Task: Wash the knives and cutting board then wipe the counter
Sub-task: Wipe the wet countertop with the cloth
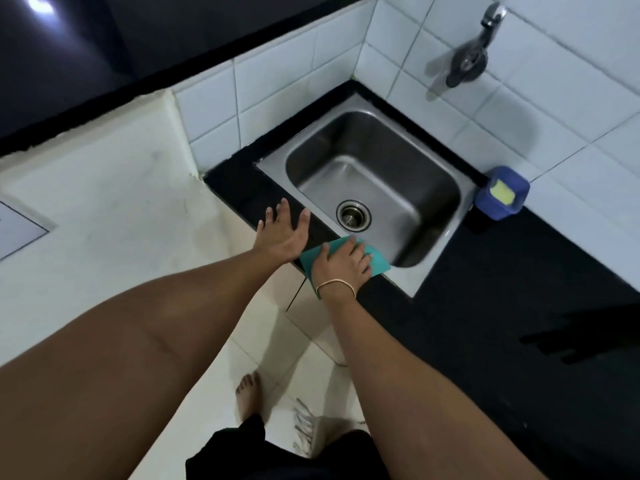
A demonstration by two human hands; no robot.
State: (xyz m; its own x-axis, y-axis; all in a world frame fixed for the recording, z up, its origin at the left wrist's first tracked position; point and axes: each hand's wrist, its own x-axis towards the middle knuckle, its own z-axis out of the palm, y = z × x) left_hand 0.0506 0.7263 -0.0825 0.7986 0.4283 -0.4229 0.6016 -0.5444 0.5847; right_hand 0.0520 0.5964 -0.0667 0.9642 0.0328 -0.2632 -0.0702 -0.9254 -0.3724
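A teal cloth [378, 260] lies on the black counter [491, 306] at the front rim of the steel sink [446, 237]. My right hand [341, 263] presses flat on the cloth with its fingers spread, a thin bangle on the wrist. Just left of it, my left hand [282, 233] rests open on the counter's front left corner, fingers straight. The sink basin holds nothing but its drain [353, 215]. No knives and no cutting board are in view.
A blue soap holder [502, 194] with a yellow sponge stands at the sink's right corner. A wall tap [472, 53] juts out above the sink from white tiles. Pale floor, a mat's fringe and my bare foot [247, 393] lie below the counter edge.
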